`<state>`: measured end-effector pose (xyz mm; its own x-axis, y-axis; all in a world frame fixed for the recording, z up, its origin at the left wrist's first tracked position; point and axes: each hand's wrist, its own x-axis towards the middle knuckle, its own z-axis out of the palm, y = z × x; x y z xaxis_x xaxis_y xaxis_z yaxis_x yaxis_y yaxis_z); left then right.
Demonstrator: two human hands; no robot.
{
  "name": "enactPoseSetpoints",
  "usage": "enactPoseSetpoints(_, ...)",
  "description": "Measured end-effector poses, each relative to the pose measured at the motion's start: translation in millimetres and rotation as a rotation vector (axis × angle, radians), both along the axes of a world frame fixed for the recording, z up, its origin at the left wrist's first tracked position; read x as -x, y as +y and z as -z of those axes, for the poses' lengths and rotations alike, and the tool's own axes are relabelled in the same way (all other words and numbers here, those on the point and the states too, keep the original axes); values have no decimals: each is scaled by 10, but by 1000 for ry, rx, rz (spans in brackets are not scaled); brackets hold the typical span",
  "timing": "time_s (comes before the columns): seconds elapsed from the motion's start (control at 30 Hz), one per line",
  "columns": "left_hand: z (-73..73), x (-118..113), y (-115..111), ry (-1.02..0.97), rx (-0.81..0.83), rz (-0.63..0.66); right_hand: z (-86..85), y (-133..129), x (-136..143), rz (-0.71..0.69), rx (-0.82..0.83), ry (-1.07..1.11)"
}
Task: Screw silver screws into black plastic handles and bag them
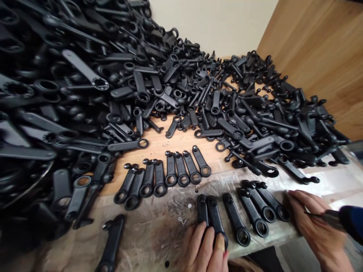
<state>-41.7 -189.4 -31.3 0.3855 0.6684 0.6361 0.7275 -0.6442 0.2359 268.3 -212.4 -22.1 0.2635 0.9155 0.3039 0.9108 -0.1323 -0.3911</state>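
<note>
My left hand (205, 249) lies with bent fingers over the lower ends of two black crank handles (214, 213) side by side at the front. To their right, a single crank handle (236, 219) and a group of three, among them a crank handle (253, 211), lie with ring ends toward me. My right hand (314, 226) rests beside the rightmost crank handle (273, 202), fingers stretched out along its ring end. A blue and black tool (350, 221) with a thin dark shaft crosses in front of that hand; whether the hand holds it is unclear.
Behind is a second row of crank handles (181, 168). One more crank handle (112, 241) lies front left. A large heap of similar black parts (141, 79) covers the back and left. Plastic sheeting (159, 226) covers the table's front; a wooden panel (317, 56) stands right.
</note>
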Motion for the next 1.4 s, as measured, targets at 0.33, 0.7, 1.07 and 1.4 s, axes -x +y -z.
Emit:
enactPoseSetpoints(0.33, -73, 162, 65, -18, 46, 73, -58, 84, 172, -2, -229, -88)
enactPoseSetpoints(0.7, -435, -97, 389, 236, 318, -240, -294, 103, 715, -121, -56, -197)
enactPoseSetpoints(1.07, -413, -65, 186, 198, 267, -256, -374, -176, 540, -212, -327, 88)
enactPoseSetpoints(1.4, -377, -19, -42, 148, 273, -156, -243, -151, 1461, -322, -137, -212)
